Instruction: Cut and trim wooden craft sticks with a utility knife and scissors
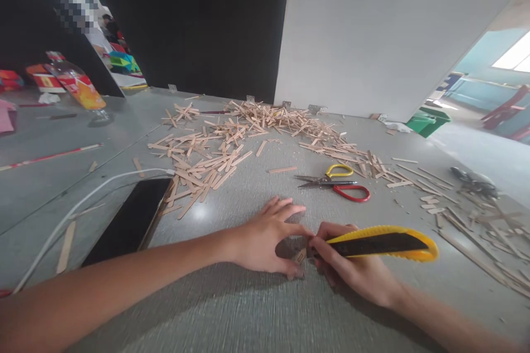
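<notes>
A yellow cutter knife [387, 242] and a small wooden piece [301, 256] meet between two hands on the grey bench [199, 320].
The right hand [358, 273] is clamped around the knife, its tip hidden by the fingers; the left hand [263, 240] lies palm down, thumb and forefinger curved around the wooden piece, though I cannot tell whether they pinch it. Beyond them lie scissors [351, 193] with one yellow and one red handle, blades pointing left, and a heap of wooden sticks [269, 117]; a dark phone [124, 220] lies beside the left forearm.
</notes>
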A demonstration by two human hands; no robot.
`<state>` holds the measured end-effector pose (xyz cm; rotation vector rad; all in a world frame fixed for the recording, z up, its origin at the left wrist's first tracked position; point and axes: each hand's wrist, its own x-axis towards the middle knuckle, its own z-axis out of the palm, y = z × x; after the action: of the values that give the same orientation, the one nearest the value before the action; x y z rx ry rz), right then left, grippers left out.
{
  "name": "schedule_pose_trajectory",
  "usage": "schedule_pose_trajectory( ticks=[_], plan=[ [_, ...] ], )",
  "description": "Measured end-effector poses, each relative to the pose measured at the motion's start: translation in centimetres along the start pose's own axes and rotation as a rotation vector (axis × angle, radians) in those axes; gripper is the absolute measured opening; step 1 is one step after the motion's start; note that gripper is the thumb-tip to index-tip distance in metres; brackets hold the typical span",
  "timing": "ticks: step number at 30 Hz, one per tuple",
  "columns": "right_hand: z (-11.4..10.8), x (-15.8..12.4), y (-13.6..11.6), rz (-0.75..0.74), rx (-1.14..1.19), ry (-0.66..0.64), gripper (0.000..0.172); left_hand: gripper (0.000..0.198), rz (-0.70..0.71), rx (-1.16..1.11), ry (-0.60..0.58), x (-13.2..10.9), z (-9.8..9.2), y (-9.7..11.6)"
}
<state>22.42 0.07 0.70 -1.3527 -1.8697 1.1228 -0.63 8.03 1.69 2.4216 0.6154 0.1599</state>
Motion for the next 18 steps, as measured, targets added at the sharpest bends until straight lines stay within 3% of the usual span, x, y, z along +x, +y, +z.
schedule_pose_trajectory(
  ticks=[8,18],
  plan=[
    [0.2,-0.3,-1.5,0.016,-0.089,0.007,0.045,0.074,-0.010,0.043,-0.081,0.3,-0.6,0.2],
    [0.3,0.0,-1.1,0.024,-0.088,-0.001,0.043,0.074,-0.008,0.020,-0.087,0.4,-0.6,0.2]
  ],
)
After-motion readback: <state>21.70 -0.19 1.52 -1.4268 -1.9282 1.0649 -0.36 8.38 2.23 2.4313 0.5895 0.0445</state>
